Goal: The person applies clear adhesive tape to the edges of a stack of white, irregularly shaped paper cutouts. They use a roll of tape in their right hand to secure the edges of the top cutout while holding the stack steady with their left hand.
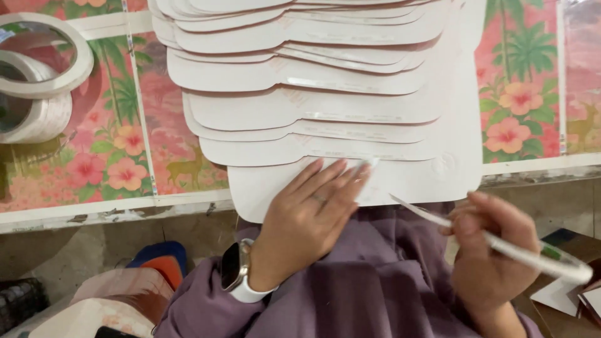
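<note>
A fanned stack of white cut-out card sheets (313,81) lies on the flower-patterned table (113,144), each sheet bearing a strip of tape. My left hand (307,219) rests flat on the nearest sheet (413,178), fingers together, beside a strip end that lifts off the card. A watch with a white strap sits on that wrist. My right hand (488,250) is off the table edge to the right, fingers closed around a long thin white strip (501,244) that runs from the sheet out to the lower right.
Two rolls of white tape (37,81) lie at the table's left end. Purple sleeves and lap fill the lower middle. White and orange items (125,294) sit lower left; a brown surface with papers (576,294) is lower right.
</note>
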